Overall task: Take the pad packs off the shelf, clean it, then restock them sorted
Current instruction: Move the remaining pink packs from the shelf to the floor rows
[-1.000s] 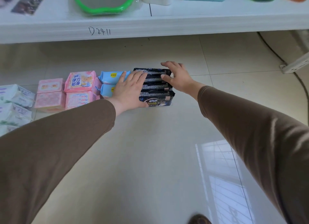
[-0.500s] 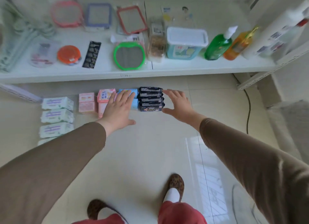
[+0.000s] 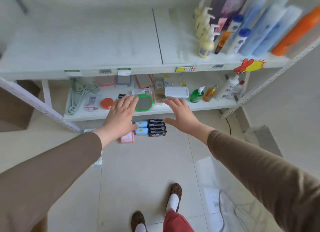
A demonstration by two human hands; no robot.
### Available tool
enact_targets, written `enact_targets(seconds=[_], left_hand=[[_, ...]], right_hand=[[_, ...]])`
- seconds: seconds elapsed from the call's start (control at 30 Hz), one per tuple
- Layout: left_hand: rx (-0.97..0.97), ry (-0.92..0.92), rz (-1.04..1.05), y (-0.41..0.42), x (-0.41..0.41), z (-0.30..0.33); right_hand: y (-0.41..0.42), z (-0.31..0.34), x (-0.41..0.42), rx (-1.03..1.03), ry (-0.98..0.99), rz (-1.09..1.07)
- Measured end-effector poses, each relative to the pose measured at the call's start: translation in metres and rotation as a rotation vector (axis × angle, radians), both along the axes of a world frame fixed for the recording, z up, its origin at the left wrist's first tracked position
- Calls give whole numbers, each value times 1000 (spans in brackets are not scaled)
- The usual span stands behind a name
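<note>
On the floor below the white rack lie black pad packs point(image 3: 156, 128) in a row, two light blue packs point(image 3: 141, 127) left of them, and a pink pack point(image 3: 127, 138) partly behind my left wrist. My left hand point(image 3: 121, 115) hovers well above the packs with fingers spread and holds nothing. My right hand point(image 3: 180, 114) is raised beside it, fingers straight, also empty. The upper shelf point(image 3: 86, 46) stands bare on its left and middle. More packs to the left are hidden by my left sleeve.
Pump bottles point(image 3: 206, 29) and tall blue and orange bottles point(image 3: 270, 29) fill the upper shelf's right end. The lower shelf point(image 3: 173, 107) carries a green mirror point(image 3: 144, 103), hangers, a lidded box point(image 3: 177, 92) and soap bottles. A brown box point(image 3: 13, 108) stands at the left. My feet are on the tiled floor.
Both hands have left the black packs and risen away from the floor. The view has pulled back and up, bringing the bare upper shelf into sight.
</note>
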State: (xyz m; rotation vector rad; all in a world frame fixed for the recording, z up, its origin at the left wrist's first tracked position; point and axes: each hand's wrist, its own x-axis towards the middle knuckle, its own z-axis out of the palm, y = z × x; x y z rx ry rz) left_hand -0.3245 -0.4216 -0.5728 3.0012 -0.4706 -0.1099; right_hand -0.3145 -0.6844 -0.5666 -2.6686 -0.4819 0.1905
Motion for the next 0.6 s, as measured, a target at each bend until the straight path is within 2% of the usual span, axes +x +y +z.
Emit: enact_targets(seconds=[0.3, 0.6], left_hand=[[-98, -184, -49, 27, 7, 176], [-181, -406, -100, 30, 29, 301]], right_hand=[[27, 166, -11, 100, -215, -55], [47, 292, 15, 183, -410, -6]])
